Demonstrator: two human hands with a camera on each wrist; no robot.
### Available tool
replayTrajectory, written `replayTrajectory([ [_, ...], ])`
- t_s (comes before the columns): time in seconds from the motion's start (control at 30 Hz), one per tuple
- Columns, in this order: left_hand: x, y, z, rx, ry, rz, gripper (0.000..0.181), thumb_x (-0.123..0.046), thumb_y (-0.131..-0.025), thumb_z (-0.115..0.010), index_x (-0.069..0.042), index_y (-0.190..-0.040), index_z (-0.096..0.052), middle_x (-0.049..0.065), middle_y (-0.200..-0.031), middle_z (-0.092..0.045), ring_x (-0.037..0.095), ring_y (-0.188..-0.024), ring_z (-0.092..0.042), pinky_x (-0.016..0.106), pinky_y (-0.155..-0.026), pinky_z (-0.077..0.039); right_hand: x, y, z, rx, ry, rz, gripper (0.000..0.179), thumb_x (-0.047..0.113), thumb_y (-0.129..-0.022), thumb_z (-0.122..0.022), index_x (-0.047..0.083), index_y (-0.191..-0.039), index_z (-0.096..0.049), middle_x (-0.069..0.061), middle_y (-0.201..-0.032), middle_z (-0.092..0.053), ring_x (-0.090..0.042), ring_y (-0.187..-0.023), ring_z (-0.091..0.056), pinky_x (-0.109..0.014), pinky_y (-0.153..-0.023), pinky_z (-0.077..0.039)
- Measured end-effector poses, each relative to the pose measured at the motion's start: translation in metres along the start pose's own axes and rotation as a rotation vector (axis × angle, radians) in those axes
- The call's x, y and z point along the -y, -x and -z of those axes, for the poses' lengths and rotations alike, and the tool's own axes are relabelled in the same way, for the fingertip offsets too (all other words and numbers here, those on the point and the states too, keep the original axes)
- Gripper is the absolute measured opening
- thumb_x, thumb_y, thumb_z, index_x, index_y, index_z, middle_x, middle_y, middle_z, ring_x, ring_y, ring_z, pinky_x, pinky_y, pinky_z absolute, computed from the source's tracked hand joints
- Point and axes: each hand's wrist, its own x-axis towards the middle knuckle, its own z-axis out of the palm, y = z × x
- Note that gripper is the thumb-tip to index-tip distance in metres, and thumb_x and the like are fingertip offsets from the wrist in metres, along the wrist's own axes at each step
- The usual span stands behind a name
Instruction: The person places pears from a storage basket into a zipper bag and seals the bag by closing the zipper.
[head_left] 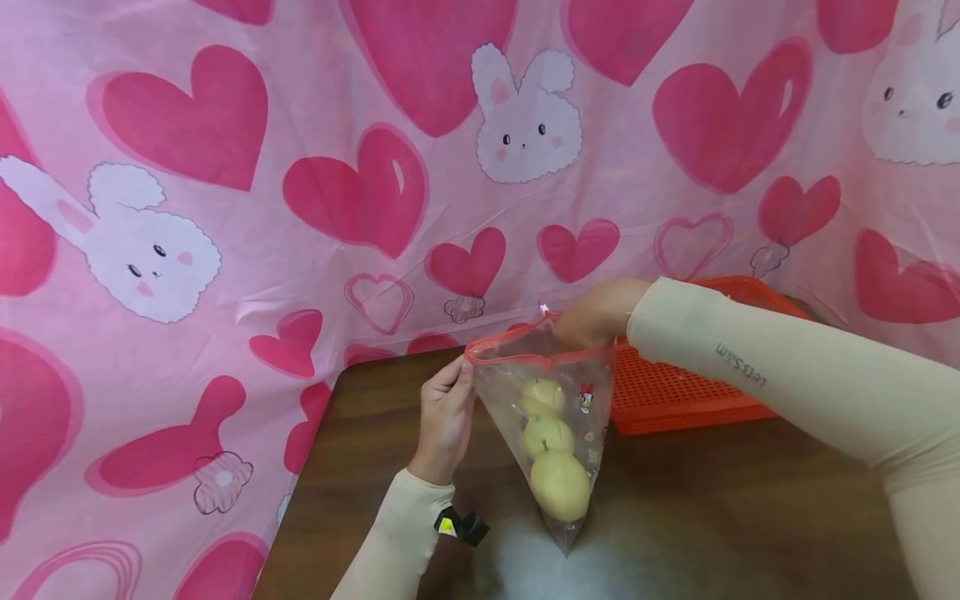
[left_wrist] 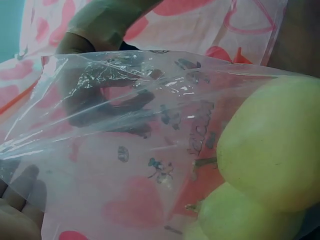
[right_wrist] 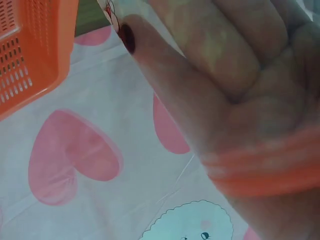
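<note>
A clear plastic zip bag (head_left: 501, 385) with a red zip edge and small cartoon prints hangs point-down over the table. Inside it, three yellow pears (head_left: 559, 485) are stacked, stems upward. My left hand (head_left: 444, 417) pinches the bag's left top corner between thumb and fingers. Through the bag's mouth reaches my right hand (head_left: 596, 315); in the left wrist view this right hand (left_wrist: 92, 102) shows through the plastic above the pears (left_wrist: 272, 145), fingers spread from the thumb with nothing visible between. The red zip edge crosses near the wrist in the right wrist view.
A red-orange plastic basket (head_left: 697, 404) stands on the brown table (head_left: 375, 442), right of the bag and partly behind my right forearm. Pink fabric (head_left: 315, 67) printed with hearts and rabbits hangs behind the table. A small black device (head_left: 463, 527) is strapped at my left wrist.
</note>
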Motion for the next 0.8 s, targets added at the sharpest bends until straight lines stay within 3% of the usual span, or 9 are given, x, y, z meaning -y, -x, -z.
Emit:
replayTrajectory([
  [0.1, 0.003, 0.001, -0.001, -0.005, -0.003, 0.01, 0.038, -0.013, -0.098, -0.058, 0.01, -0.129, -0.056, 0.008, -0.119, -0.067, 0.02, -0.11, -0.06, 0.036, -0.099, -0.046, -0.001, -0.001, 0.0, 0.035, -0.004, 0.003, 0.013, 0.03, -0.076, -0.078, 0.024, -0.072, -0.066, 0.005, -0.06, -0.049, -0.012, -0.055, -0.046, -0.028, -0.047, -0.041],
  [0.27, 0.006, 0.002, -0.003, 0.007, -0.005, 0.01, 0.046, -0.015, -0.097, -0.059, 0.014, -0.131, -0.051, 0.01, -0.122, -0.065, 0.022, -0.115, -0.058, 0.038, -0.101, -0.044, -0.006, -0.004, -0.005, 0.03, -0.036, 0.028, 0.011, 0.026, -0.078, -0.078, 0.025, -0.074, -0.068, 0.004, -0.064, -0.054, -0.013, -0.059, -0.048, -0.029, -0.051, -0.043],
  [0.37, 0.006, 0.003, -0.004, 0.021, 0.004, 0.009, 0.045, -0.014, -0.097, -0.059, 0.013, -0.131, -0.051, 0.01, -0.124, -0.064, 0.022, -0.117, -0.057, 0.038, -0.102, -0.044, -0.01, -0.003, -0.005, 0.009, -0.025, 0.085, 0.011, 0.021, -0.08, -0.075, 0.023, -0.071, -0.069, 0.005, -0.062, -0.053, -0.013, -0.058, -0.045, -0.027, -0.05, -0.042],
  [0.57, 0.008, 0.004, -0.007, 0.057, 0.029, 0.009, 0.041, -0.014, -0.099, -0.057, 0.011, -0.131, -0.053, 0.01, -0.124, -0.064, 0.021, -0.116, -0.057, 0.036, -0.101, -0.044, -0.015, 0.006, 0.004, -0.069, 0.057, 0.21, 0.021, 0.004, -0.078, -0.067, 0.022, -0.073, -0.078, 0.01, -0.062, -0.061, -0.011, -0.057, -0.046, -0.027, -0.049, -0.044],
  [0.7, 0.008, 0.004, -0.008, 0.071, 0.031, 0.019, 0.043, -0.015, -0.099, -0.057, 0.012, -0.131, -0.052, 0.01, -0.124, -0.064, 0.021, -0.115, -0.057, 0.037, -0.102, -0.043, -0.02, 0.014, 0.009, -0.142, 0.019, 0.28, 0.023, 0.002, -0.076, -0.066, 0.02, -0.077, -0.079, 0.012, -0.071, -0.066, -0.008, -0.063, -0.052, -0.027, -0.057, -0.049],
  [0.8, 0.008, 0.005, -0.007, 0.067, 0.037, 0.028, 0.039, -0.013, -0.099, -0.056, 0.011, -0.131, -0.054, 0.01, -0.124, -0.064, 0.021, -0.115, -0.057, 0.038, -0.103, -0.042, -0.024, 0.018, 0.011, -0.179, -0.043, 0.331, 0.019, 0.002, -0.075, -0.065, 0.017, -0.068, -0.075, 0.013, -0.062, -0.059, -0.006, -0.057, -0.044, -0.025, -0.052, -0.042],
])
